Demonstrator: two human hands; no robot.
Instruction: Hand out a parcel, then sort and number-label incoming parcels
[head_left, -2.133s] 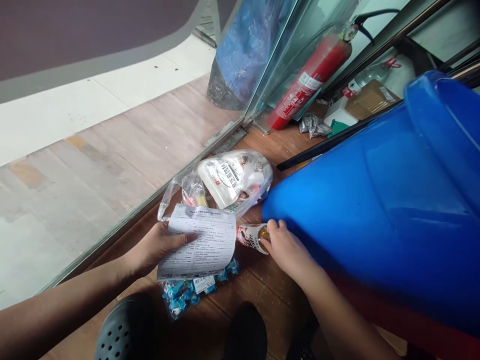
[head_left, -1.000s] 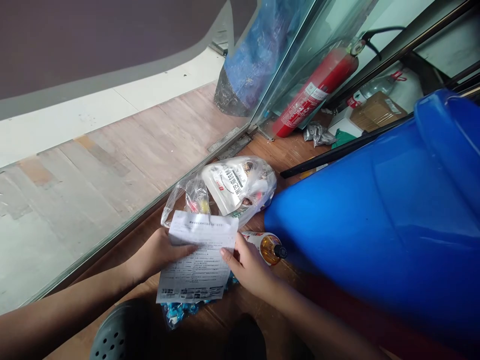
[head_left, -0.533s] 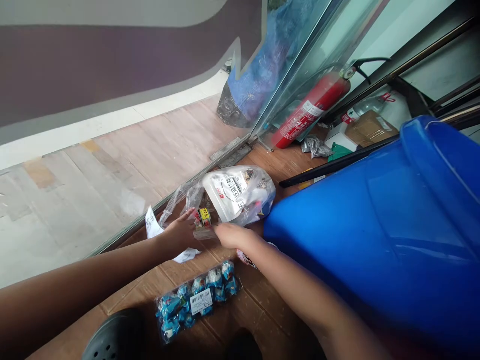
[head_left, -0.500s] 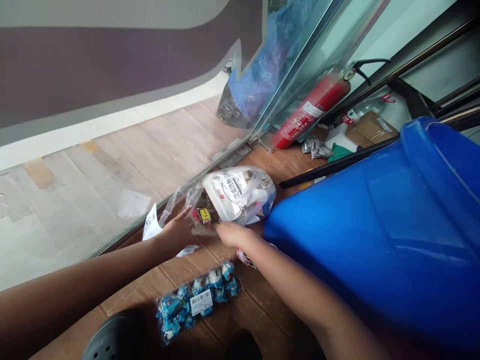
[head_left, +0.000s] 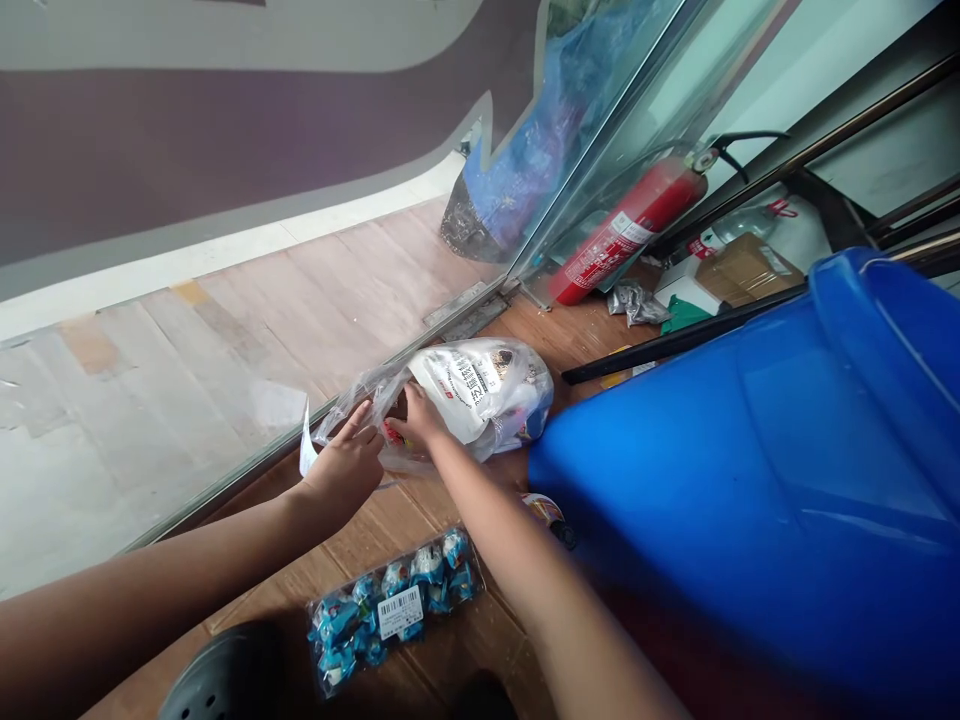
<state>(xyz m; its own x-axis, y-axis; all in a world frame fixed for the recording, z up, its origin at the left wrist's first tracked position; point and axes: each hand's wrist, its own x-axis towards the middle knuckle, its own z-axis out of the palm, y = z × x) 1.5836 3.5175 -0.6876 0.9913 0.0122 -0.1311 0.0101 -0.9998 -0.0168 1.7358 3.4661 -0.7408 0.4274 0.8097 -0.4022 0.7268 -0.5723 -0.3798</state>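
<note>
Right hand point(head_left: 422, 420) forward — bottle point(head_left: 545, 509) seemingly half-hidden

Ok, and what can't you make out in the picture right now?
All in the head view:
Small red item in the clear plastic bag: mostly hidden by the right hand and crumpled plastic.
Bottle: largely behind the right forearm.
Paper sheet: seen at a steep angle, so its print can't be read.
Barcode label on the blue-wrapped candy pack: fine print too small.
Blue plastic bin: cut off by the right edge.
</note>
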